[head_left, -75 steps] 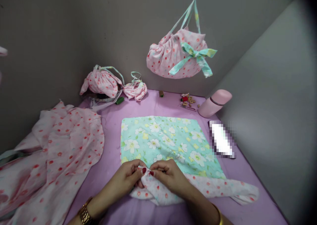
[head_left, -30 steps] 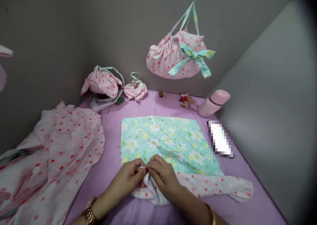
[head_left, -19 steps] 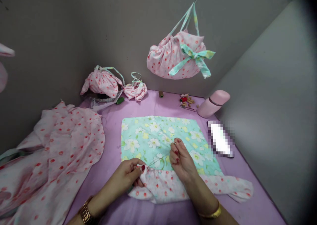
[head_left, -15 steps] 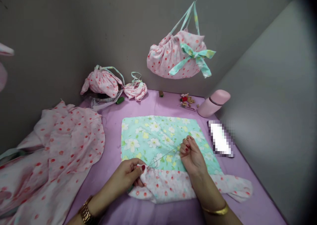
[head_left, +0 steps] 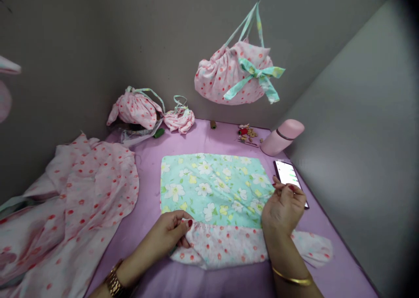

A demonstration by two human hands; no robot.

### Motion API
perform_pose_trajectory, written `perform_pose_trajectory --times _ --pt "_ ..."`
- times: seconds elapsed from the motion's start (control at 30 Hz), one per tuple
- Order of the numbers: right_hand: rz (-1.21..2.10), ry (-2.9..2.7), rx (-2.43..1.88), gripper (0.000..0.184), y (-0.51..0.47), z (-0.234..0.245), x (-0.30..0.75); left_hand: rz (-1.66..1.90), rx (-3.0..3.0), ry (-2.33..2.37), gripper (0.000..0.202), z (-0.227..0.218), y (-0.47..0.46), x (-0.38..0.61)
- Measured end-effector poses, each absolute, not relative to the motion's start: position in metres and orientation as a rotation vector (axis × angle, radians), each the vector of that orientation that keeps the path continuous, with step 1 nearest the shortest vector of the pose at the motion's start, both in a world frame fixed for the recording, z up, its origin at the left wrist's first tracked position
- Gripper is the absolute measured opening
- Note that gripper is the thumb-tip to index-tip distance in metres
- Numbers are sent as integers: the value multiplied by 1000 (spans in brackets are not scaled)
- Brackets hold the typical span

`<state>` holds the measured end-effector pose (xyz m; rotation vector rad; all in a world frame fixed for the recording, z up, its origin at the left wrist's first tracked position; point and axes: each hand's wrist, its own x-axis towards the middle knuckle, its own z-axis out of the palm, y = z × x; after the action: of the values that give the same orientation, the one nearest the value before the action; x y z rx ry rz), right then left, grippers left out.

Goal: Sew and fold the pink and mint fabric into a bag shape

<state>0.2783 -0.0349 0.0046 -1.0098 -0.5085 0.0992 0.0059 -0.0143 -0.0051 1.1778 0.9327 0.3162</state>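
While your left hand (head_left: 170, 230) pinches the dotted cloth (head_left: 229, 246), your right hand (head_left: 283, 208) curls, pinch indeterminate, the phone (head_left: 286, 171) just beyond its fingers (head_left: 299, 197).

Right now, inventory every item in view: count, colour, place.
Worked cloth: one, mint floral and pink, centre
Loose fabric: one heap, pink, left
Hanging bag: one, pink and mint, above
Pouches: two, pink, back left
Plastic: one piece, clear, back left
Spools: three; green, brown, red; back
Small bits: several, tan, back right
Thin tools: count unclear, dark, by bits
Bottle: one, pink, right
Phone: one, dark, right
Tabletop: one, lilac, underneath
Cut-off shapes: two, pink, far left
Watch, bangle: one each, gold, wrists
Left hand: one, red nail, on cloth
Right hand: one, red nails, near phone
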Motion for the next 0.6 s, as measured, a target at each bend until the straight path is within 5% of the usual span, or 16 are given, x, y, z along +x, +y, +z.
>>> perform_pose_trajectory --times 0.1,0.3,0.4,0.6 --pt "220 -578 -1115 10 -38 6 261 328 1184 929 35 -4 -14 6" --pt "1222 -1241 -1431 15 -53 5 193 359 1151 916 36 -6 -13 5" --pt "1199 -1629 -1481 6 -56 4 177 381 1115 906 35 -5 -13 5" --pt "1158 -1611 -1531 20 -53 -2 180 376 1026 971 34 -1 -12 6"
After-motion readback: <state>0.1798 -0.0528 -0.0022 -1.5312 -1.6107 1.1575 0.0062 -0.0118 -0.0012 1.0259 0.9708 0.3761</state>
